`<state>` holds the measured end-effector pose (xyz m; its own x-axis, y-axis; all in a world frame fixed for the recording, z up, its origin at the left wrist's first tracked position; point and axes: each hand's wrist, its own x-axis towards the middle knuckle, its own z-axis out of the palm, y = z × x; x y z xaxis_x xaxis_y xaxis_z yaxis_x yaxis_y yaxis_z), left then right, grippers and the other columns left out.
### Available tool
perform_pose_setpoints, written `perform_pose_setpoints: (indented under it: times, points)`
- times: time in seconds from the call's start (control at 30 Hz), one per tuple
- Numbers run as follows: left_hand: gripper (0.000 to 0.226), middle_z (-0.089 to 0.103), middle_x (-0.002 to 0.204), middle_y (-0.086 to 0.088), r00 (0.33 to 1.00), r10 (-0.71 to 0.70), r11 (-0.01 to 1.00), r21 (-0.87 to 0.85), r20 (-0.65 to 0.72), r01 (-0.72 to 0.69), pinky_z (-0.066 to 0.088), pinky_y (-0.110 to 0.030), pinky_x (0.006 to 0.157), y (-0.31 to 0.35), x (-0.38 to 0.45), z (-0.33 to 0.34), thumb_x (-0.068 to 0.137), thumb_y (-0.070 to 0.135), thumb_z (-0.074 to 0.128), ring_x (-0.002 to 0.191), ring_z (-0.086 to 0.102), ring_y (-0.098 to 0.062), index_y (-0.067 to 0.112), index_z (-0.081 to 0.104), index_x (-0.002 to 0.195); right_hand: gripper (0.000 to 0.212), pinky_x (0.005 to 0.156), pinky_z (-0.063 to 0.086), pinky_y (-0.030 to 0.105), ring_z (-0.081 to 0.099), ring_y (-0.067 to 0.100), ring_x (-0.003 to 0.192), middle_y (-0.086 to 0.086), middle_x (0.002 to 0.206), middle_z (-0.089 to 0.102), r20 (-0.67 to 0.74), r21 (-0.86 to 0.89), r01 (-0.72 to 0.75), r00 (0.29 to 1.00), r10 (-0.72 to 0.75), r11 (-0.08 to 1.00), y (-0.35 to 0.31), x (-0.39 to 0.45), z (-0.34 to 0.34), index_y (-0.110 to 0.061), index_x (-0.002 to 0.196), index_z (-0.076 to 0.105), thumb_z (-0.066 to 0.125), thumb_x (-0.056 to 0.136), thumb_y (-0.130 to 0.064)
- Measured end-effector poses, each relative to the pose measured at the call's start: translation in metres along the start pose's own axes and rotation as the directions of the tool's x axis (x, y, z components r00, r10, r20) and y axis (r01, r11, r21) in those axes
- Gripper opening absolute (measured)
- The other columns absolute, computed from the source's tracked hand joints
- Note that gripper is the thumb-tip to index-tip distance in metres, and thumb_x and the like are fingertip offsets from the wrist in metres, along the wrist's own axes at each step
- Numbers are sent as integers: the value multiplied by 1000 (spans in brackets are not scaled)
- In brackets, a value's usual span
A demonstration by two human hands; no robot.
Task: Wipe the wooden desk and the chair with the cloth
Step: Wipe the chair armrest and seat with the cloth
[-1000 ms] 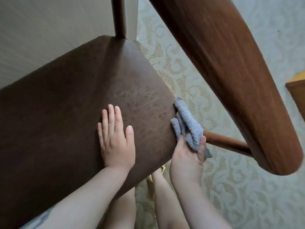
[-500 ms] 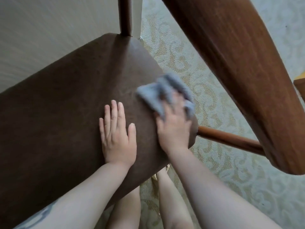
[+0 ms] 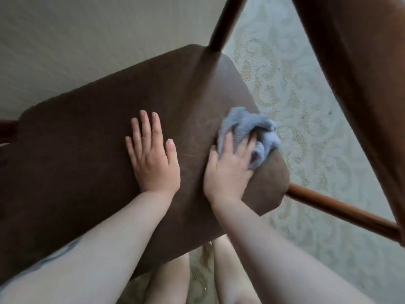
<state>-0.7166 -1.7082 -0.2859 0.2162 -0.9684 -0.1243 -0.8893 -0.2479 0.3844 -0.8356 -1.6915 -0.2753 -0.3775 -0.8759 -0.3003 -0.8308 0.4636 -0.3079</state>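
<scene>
The chair's dark brown seat [image 3: 76, 161] fills the middle of the view, seen from above. My left hand [image 3: 151, 159] lies flat on the seat, fingers straight and pointing away from me. My right hand [image 3: 228, 170] presses a crumpled grey-blue cloth [image 3: 247, 126] onto the seat near its right edge. Its fingers are spread over the cloth and their tips are hidden in the folds. The hands lie close together, apart by a narrow strip of seat.
The chair's broad reddish wooden rail [image 3: 361, 84] crosses the upper right, close to the camera. A round wooden rung [image 3: 341, 211] runs out at the lower right and a dark post [image 3: 225, 23] rises at the top. Patterned carpet [image 3: 285, 84] lies below, a beige surface [image 3: 87, 40] behind.
My right hand has brought the cloth from the seat's right edge, beside the rung, up onto the seat top and is rubbing there. The left hand has stayed flat in place.
</scene>
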Motion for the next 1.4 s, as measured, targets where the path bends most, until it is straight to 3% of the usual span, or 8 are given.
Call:
perform_pose_setpoints:
  times: [0.17, 0.33, 0.53, 0.73, 0.93, 1.1, 1.2, 1.4]
  points:
    - [62, 11, 162, -2, 997, -74, 997, -29, -30, 73, -5, -36, 118, -20, -1, -14, 96, 37, 25, 149, 2, -18, 18, 19, 154, 52, 119, 16, 48, 25, 23, 146, 4, 153, 39, 242, 26, 927, 357, -902, 374, -10, 41, 12, -23, 145, 46, 41, 95, -36]
    - [59, 1, 163, 2, 969, -238, 970, -56, -68, 235, -9, -34, 118, -45, -4, -29, 100, 38, 25, 147, -10, -10, 23, 10, 155, 58, 117, 13, 51, 2, 16, 149, 3, 162, 13, -57, 73, -39, 997, 43, 997, -45, 51, 6, -37, 151, 29, 43, 95, -31]
    - [60, 4, 163, 2, 925, -360, 931, -111, -118, 348, -8, -35, 118, -71, -12, -46, 99, 37, 27, 148, -5, -13, 20, 15, 155, 53, 119, 2, 41, 2, 16, 150, -2, 163, 13, 484, 65, 956, 220, -847, 285, -127, 49, 27, -38, 150, 29, 43, 99, -40]
    - [61, 5, 163, 0, 903, -402, 915, -99, -153, 390, -5, -38, 119, -104, -11, -54, 99, 36, 28, 149, -3, -17, 18, 14, 155, 55, 119, -2, 45, -3, 16, 150, 2, 164, 6, -7, -33, 75, 997, -76, 997, -109, 84, 15, -32, 154, 19, 33, 101, -36]
    - [61, 5, 163, 0, 904, -408, 912, -110, -124, 396, -8, -33, 118, -105, -24, -56, 98, 34, 29, 149, -3, -15, 18, 14, 155, 53, 120, 2, 44, -5, 13, 150, -7, 164, 2, 525, 4, 948, 268, -808, 317, -136, 57, 26, -40, 153, 19, 33, 102, -46]
    - [62, 6, 163, 1, 898, -426, 902, -135, -113, 411, -10, -30, 117, -113, -38, -57, 97, 35, 29, 148, -5, -11, 17, 16, 155, 55, 119, 5, 50, -2, 15, 150, 0, 164, 5, -38, -62, 99, 994, -102, 993, -64, 84, 1, -34, 155, 18, 33, 102, -39]
    - [63, 4, 162, 3, 902, -423, 902, -136, -90, 410, -10, -31, 117, -113, -47, -55, 97, 36, 28, 147, -8, -9, 17, 15, 155, 56, 115, 16, 57, -2, 20, 149, 8, 163, 6, -54, -99, -203, 979, 198, 974, -37, 24, 5, -25, 155, 22, 35, 102, -40]
    - [62, -1, 159, 9, 966, -257, 958, -134, -25, 252, -12, -28, 118, -93, -56, -51, 97, 38, 27, 148, -8, -9, 18, 16, 155, 51, 117, 22, 47, 21, 21, 147, 4, 158, 31, 383, -116, 879, 469, -796, 463, -41, 89, -16, -28, 145, 44, 37, 96, -43]
